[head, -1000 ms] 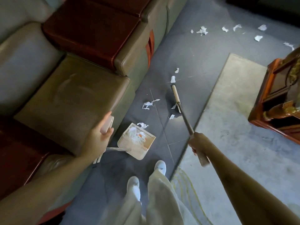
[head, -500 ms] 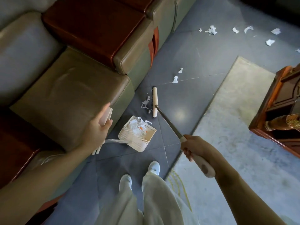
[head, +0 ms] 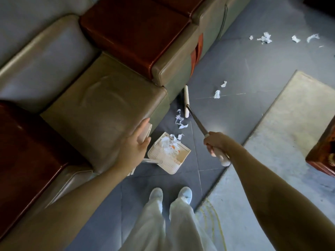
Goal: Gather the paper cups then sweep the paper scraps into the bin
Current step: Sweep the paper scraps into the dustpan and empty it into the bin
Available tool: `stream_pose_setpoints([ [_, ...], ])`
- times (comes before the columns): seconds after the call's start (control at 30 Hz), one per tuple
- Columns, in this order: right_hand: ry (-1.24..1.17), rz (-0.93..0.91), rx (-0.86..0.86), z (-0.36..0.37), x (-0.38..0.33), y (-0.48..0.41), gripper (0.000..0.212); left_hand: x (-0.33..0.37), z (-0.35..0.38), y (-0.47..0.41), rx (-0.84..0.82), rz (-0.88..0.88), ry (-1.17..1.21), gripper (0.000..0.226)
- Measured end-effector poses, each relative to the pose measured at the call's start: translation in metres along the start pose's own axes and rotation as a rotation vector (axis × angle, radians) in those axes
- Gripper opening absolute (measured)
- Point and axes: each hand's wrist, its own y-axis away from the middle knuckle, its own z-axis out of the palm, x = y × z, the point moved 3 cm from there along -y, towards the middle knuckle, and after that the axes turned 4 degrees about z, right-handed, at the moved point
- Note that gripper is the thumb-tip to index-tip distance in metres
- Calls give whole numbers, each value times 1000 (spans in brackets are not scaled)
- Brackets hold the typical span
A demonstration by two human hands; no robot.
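Head view, right hand: the right hand [head: 214,144] is clenched fully round the pale grip end of the broom [head: 197,122]. The shaft runs forward and left from the fist to the broom head [head: 186,101], which lies close against the base of the sofa [head: 101,109].
Head view, left hand: the left hand [head: 135,148] holds the top of the dustpan handle [head: 146,130] between the thumb and loosely curled fingers.
Dustpan: the dustpan [head: 170,161] sits on the floor just below and to the right of that grip, its mouth turned toward the broom.
Caught: a heap of scraps [head: 168,144] already lies inside the pan.
In play: a trail of scraps [head: 179,121] lies between the broom head and the pan's mouth, just left of the shaft.
Left over: two loose scraps [head: 217,94] lie beyond the broom head, farther from both grips. A far cluster of scraps [head: 264,38] lies well apart, past the rug [head: 290,124].
Cups: none are in view, so I cannot tell whether they have been gathered.
Bin: none is in view.
Progress: sweeping looks roughly half done. The trail is likely the next lot into the pan, then the outlying pieces, then the emptying.
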Motion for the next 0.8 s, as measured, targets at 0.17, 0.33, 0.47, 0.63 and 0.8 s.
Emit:
stream_pose_setpoints([
  [0.17, 309, 21, -50, 49, 10, 21, 27, -7, -8, -9, 28, 24, 64, 52],
  [0.33, 134, 88, -168, 69, 55, 83, 32, -5, -7, -25, -31, -13, 162, 52],
  [0.47, -43, 125, -183, 56, 67, 128, 23, 0, -4, -33, -120, -22, 107, 58],
  [0.63, -92, 105, -139, 35, 55, 160, 48, -5, -4, -44, -121, 97, 135, 56],
  [0.8, -244, 124, -52, 1, 50, 169, 50, 17, -1, -65, -45, 236, 62, 57],
])
